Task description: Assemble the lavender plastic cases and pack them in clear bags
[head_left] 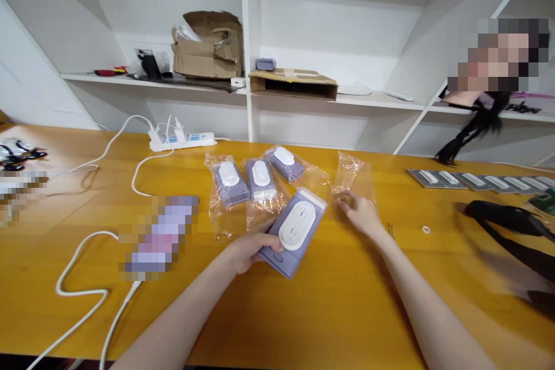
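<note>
My left hand (255,251) is closed around a flat purple rectangular device (310,219), tilted above the table. On its upper face sits a white oval piece with small dark marks; a round button shape shows near my thumb. Off to the right, my right hand (358,211) pinches a clear plastic bag (353,170) by its lower left part. Behind the held device lie three similar purple devices in clear bags: a left one (232,185), a middle one (261,179) and a rear one (285,163). Each carries a white oval piece.
A phone (162,234) with a white cable lies left. Behind it is a power strip (191,140). Flat grey pieces (477,181) line the right, near a black strap (507,217) and a small white ring (425,229). Cardboard boxes (295,84) occupy the shelf; another person is at far right.
</note>
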Demonstrator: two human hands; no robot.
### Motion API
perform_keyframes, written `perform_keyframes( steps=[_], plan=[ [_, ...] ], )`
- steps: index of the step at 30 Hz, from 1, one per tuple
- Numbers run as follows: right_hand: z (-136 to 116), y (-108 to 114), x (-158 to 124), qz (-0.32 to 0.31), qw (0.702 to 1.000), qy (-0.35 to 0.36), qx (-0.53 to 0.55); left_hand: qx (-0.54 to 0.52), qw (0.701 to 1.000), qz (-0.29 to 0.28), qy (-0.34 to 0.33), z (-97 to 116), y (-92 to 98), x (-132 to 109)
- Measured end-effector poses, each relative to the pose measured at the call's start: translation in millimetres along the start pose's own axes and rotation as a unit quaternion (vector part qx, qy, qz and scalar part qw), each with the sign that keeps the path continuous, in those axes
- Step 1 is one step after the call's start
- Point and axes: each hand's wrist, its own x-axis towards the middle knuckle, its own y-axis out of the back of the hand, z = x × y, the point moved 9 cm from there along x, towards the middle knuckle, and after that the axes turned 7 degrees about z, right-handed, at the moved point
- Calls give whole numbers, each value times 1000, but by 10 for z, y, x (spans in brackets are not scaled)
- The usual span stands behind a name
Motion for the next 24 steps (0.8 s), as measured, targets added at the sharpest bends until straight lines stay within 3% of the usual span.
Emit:
perform_keyframes(
  steps=[6,12,16,18,21,24],
  plan=[
    [-196,140,-102,61,971,-43,226,17,999,-34,-4,4,-81,-7],
    [-778,-208,-427,-112,895,-47,430,39,996,-75,-8,21,-183,-64],
    [-901,-303,-551,-145,861,-75,481,5,990,-142,6,-20,-219,-65],
    [-966,-350,-622,-156,851,-81,495,-30,992,-118,44,-108,-164,1],
    [-1117,-452,-779,-181,839,-72,508,-37,993,-17,109,-291,-9,105],
    [-1214,-538,-924,-196,834,-59,512,-12,992,5,126,-362,7,118]
  ],
)
